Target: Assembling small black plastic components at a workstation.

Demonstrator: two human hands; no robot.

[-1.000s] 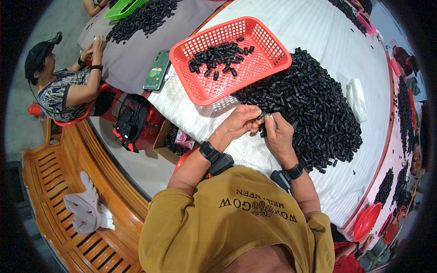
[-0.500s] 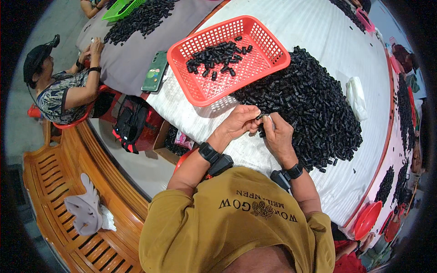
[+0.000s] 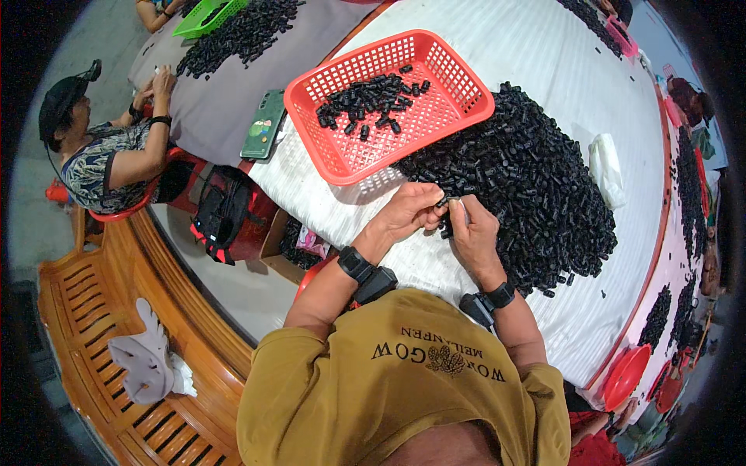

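Observation:
My left hand (image 3: 412, 208) is closed in a pinch round a small black cylindrical part (image 3: 444, 201), just off the near left edge of a big heap of like black parts (image 3: 521, 186). Close against it, the fingers of my right hand (image 3: 475, 231) pinch together at the same part; whether they grip a second small piece I cannot make out. Beyond my hands stands a red plastic basket (image 3: 458, 126) with perforated walls, a loose cluster of black parts (image 3: 371, 101) lying on its floor.
A green-cased phone (image 3: 264, 124) lies left of the basket, a white plastic bag (image 3: 607, 170) right of the heap. At the left sits a co-worker (image 3: 116, 147) by another table with black parts and a green basket (image 3: 206, 17). A wooden bench (image 3: 85, 311) stands lower left.
The view has shifted very slightly. Both hands keep their pinch at the same spot, with a little more of the black part showing between the fingers.

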